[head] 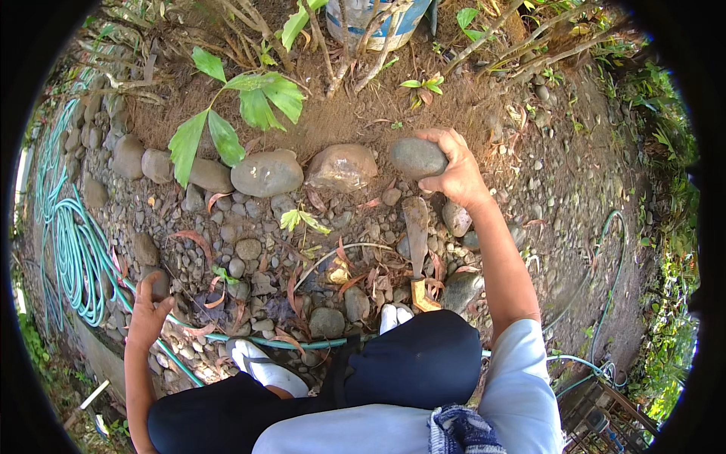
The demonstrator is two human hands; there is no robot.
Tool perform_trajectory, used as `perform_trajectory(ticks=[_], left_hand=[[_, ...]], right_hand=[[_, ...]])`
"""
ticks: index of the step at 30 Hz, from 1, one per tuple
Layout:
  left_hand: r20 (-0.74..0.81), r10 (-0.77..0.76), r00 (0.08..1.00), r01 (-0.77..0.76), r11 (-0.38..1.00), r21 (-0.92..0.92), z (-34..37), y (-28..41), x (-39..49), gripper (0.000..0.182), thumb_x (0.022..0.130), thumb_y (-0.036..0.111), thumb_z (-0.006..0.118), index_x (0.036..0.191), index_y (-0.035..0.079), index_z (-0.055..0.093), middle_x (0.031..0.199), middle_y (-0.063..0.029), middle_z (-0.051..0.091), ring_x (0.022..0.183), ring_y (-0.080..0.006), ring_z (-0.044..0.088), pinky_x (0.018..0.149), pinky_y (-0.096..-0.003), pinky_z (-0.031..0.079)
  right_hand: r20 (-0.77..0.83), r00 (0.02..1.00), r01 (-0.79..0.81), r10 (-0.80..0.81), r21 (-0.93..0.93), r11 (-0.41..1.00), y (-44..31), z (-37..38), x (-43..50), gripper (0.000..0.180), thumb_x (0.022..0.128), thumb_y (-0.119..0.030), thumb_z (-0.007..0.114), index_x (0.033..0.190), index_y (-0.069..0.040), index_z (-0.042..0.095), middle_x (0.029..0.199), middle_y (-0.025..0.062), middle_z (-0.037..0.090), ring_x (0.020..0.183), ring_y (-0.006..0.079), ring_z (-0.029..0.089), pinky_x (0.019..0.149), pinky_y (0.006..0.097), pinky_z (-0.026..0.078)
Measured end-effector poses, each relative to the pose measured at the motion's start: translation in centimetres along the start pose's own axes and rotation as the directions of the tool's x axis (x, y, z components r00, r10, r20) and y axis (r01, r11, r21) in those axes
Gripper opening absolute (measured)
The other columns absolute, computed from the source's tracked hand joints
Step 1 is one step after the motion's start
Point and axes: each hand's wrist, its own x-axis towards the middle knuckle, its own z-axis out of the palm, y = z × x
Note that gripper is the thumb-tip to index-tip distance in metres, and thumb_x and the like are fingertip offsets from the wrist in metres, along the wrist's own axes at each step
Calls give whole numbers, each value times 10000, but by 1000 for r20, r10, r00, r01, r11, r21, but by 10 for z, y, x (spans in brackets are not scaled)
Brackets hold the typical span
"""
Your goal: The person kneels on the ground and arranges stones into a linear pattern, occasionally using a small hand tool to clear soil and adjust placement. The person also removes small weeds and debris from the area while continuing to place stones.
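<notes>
My right hand point(460, 170) grips a smooth grey oval stone point(418, 158) by its right side, at the right end of a row of large stones. Left of it in the row sit a brown stone point(341, 168) with a rough front face and a rounded stone point(267, 173). Fingers apart, my left hand point(145, 318) is over the pebbly ground beside a dark stone point(154, 281); whether it touches that stone I cannot tell. A broad-bladed knife point(417, 227) with a yellowish handle point(422, 295) lies below the gripped stone.
A coiled green hose point(79, 267) lies at left, and one length point(272, 343) runs past my feet. Shrub stems point(334, 51) and a blue-and-white bucket point(408, 28) stand behind the stone row. A leafy seedling point(227, 108) overhangs the row. A metal rack point(601, 417) is at lower right.
</notes>
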Motion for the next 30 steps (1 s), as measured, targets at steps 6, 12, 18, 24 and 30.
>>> perform_trajectory(ticks=[6, 12, 18, 24, 30], left_hand=[[-1, -5, 1000, 5, 999, 32, 4, -1, 3, 628, 838, 57, 715, 1400, 64, 435, 1311, -173, 482, 971, -305, 605, 854, -387, 516], [-6, 61, 998, -61, 996, 66, 4, -6, 7, 639, 839, 77, 716, 1409, 60, 428, 1322, -170, 476, 1001, -309, 585, 863, -379, 512], [5, -10, 1000, 10, 1000, 25, 7, -16, 1, 653, 843, 94, 715, 1422, 52, 416, 1327, -176, 484, 1016, -305, 584, 872, -378, 508], [10, -37, 999, 36, 997, 73, 8, -22, 7, 655, 836, 93, 728, 1413, 50, 422, 1305, -182, 495, 987, -291, 600, 870, -385, 515], [-10, 117, 993, -115, 988, 102, 5, -24, 13, 644, 835, 82, 728, 1409, 61, 436, 1276, -175, 496, 1025, -305, 587, 889, -372, 504]], right_hand=[[218, 976, 46, 9, -248, 968, 34, 50, 43, 824, 524, -59, 853, 1294, -205, 596, 1331, 50, 561, 1264, 318, 466, 1142, 424, 373], [278, 952, -41, 128, -298, 954, 44, 48, 43, 823, 630, -116, 857, 1387, -212, 549, 1420, 84, 512, 1334, 316, 430, 1149, 464, 349], [209, 898, -434, 388, 575, 694, 26, -37, 52, 785, 726, -239, 834, 1434, -160, 503, 1473, 133, 476, 1380, 318, 423, 1197, 480, 310], [229, 911, -259, 343, -330, 908, 11, 34, 37, 982, 661, -272, 894, 1511, -269, 401, 1522, 142, 385, 1416, 354, 339, 1174, 502, 328], [68, 959, -224, 274, -410, 884, 23, 81, 30, 930, 611, -169, 902, 1427, -224, 459, 1472, 133, 427, 1347, 409, 378, 1131, 481, 362]])
